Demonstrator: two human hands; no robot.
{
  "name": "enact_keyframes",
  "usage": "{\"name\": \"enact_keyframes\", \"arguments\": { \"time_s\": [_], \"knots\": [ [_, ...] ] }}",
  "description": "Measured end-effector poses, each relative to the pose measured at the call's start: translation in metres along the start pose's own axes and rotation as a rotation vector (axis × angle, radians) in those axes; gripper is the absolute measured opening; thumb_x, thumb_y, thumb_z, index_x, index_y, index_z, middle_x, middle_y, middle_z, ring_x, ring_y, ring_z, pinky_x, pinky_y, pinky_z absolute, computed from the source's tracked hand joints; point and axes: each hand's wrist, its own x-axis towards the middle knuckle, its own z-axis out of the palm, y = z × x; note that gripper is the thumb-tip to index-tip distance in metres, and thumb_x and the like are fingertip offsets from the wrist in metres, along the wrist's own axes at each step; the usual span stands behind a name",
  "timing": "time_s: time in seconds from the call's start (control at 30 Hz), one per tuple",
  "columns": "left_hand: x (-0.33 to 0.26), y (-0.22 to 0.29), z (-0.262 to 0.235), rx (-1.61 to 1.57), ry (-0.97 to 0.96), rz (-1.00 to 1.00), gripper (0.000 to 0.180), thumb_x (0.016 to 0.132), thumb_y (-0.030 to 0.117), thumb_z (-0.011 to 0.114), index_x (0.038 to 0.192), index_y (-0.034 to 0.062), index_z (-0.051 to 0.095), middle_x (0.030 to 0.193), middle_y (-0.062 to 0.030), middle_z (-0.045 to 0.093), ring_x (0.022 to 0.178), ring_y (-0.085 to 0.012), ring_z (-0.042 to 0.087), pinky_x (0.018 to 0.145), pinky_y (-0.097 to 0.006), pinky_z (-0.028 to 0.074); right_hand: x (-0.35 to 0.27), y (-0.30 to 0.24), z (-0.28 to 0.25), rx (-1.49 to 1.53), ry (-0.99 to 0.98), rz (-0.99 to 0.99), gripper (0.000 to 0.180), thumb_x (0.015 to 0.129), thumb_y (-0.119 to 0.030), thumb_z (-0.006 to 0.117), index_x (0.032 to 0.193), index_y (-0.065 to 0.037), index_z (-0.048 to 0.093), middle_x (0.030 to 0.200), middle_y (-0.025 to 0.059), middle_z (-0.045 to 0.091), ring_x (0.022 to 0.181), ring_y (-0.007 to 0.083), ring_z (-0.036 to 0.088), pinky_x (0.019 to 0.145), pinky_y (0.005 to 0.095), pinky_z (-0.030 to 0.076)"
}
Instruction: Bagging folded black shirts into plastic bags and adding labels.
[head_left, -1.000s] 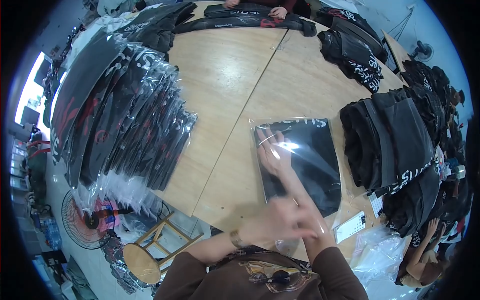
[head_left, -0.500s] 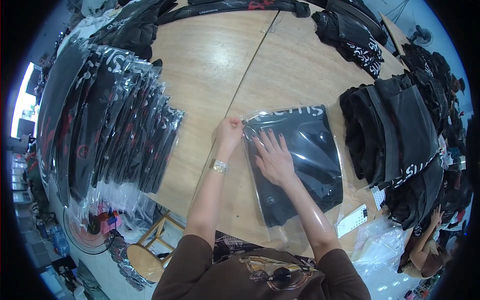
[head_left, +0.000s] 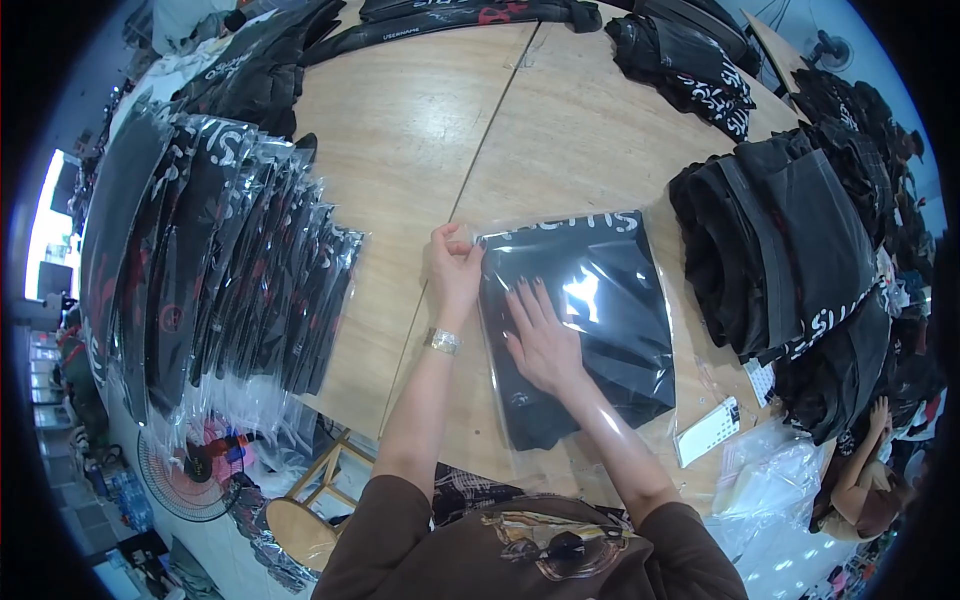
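Note:
A folded black garment [head_left: 610, 330] with white lettering along its far edge lies flat inside a clear plastic bag [head_left: 655, 215] on the table before me. My left hand [head_left: 455, 268] is at the bag's far left corner. Its fingers are curled and its thumb lies on the bag's edge, pinching the clear film there. Resting on the bag's left half, my right hand [head_left: 545, 340] is spread palm down, pressing lightly on the plastic over the garment.
Bagged black garments [head_left: 230, 270] stand in a dense row on the left. A pile of folded black garments [head_left: 785, 240] is on the right, with a white card [head_left: 707, 432] and clear empty bags [head_left: 770, 480] nearer me. A stool [head_left: 300, 530] and a fan [head_left: 190, 475] are lower left.
My left fingers have curled back slightly from the bag's corner, with the thumb now along its edge. My right hand has slid a little toward me over the plastic. The view has shifted slightly.

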Motion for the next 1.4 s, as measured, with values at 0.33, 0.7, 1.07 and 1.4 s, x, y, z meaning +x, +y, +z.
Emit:
{"name": "enact_keyframes", "arguments": {
  "time_s": [0.33, 0.7, 1.07, 1.4],
  "knots": [
    [-0.132, -0.020, -0.063, -0.310, -0.493, -0.439, 0.021, 0.091, 0.024, 0.052, 0.101, 0.0050, 0.054, 0.073, 0.0012, 0.056, 0.061, -0.0051, 0.056, 0.048, -0.018, 0.043, -0.013, 0.003, -0.003, -0.149, 0.155, 0.130, 0.052, 0.082, -0.033, 0.054, 0.129, -0.016, 0.044, 0.134, 0.0146, 0.040, 0.129, 0.0381, 0.027, 0.101, 0.0567, 0.022],
    [-0.190, -0.032, -0.086, -0.272, -0.677, -0.465, 0.019, 0.090, 0.018, 0.055, 0.099, 0.0026, 0.060, 0.077, -0.0014, 0.062, 0.064, -0.0075, 0.060, 0.051, -0.018, 0.046, -0.034, -0.020, 0.008, -0.010, 0.165, 0.128, 0.050, 0.085, -0.025, 0.049, 0.133, -0.014, 0.040, 0.138, 0.0142, 0.035, 0.131, 0.0362, 0.024, 0.103, 0.0591, 0.014],
    [-0.185, -0.028, -0.112, -0.051, -0.790, -0.430, 0.021, 0.087, 0.019, 0.057, 0.095, 0.0007, 0.061, 0.078, -0.0043, 0.066, 0.067, -0.0085, 0.062, 0.051, -0.019, 0.045, -0.131, -0.056, 0.024, 0.261, 0.295, -0.156, 0.022, 0.073, -0.016, 0.063, 0.095, -0.011, 0.060, 0.095, 0.0044, 0.057, 0.096, 0.0221, 0.051, 0.087, 0.0400, 0.035],
    [-0.185, -0.055, -0.110, -0.386, -0.705, -0.505, 0.026, 0.086, 0.021, 0.047, 0.090, 0.0004, 0.064, 0.076, -0.0069, 0.065, 0.061, -0.0097, 0.060, 0.047, -0.021, 0.043, -0.115, -0.062, 0.032, 0.384, 0.315, -0.264, 0.016, 0.073, -0.015, 0.063, 0.088, -0.009, 0.059, 0.082, 0.0042, 0.055, 0.082, 0.0207, 0.052, 0.072, 0.0320, 0.037]
  ]
}}
